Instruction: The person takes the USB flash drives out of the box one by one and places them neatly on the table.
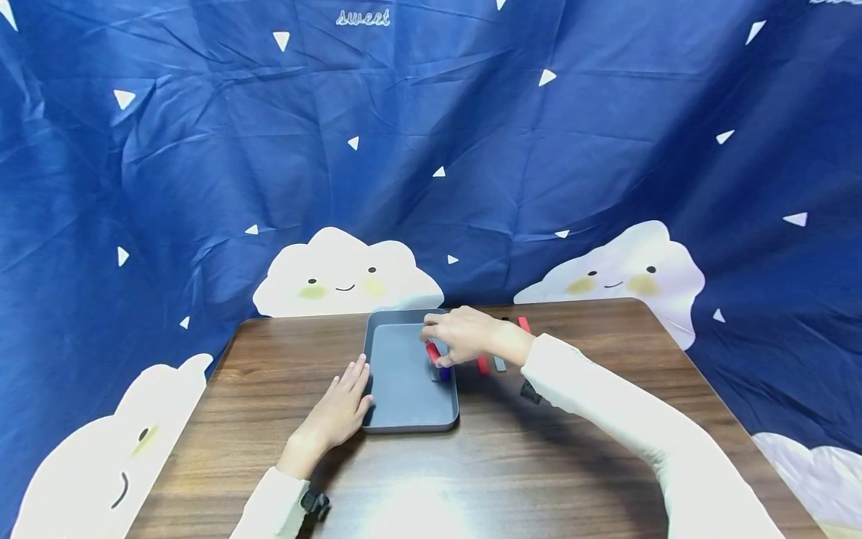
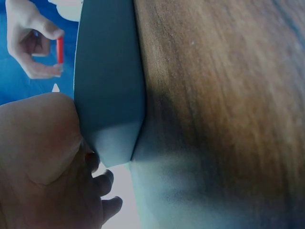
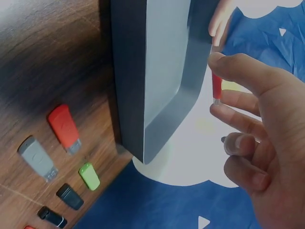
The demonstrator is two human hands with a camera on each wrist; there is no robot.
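Between thumb and fingertips, my right hand [image 1: 465,333] pinches a red USB flash drive [image 1: 432,352] above the right part of a shallow grey tray [image 1: 404,389]. In the right wrist view the metal plug of this red drive [image 3: 217,86] points toward the fingertips. A small dark blue item [image 1: 445,373] shows by the tray's right wall, partly hidden by the right hand. My left hand [image 1: 337,410] rests with straight fingers against the tray's left side, fingertips at the rim.
Right of the tray, several more flash drives lie on the wooden table [image 1: 572,352]: a red one [image 3: 65,126], a grey one [image 3: 37,157], a green one [image 3: 89,175] and black ones [image 3: 70,195]. A blue cloud-print cloth [image 1: 471,135] hangs behind.
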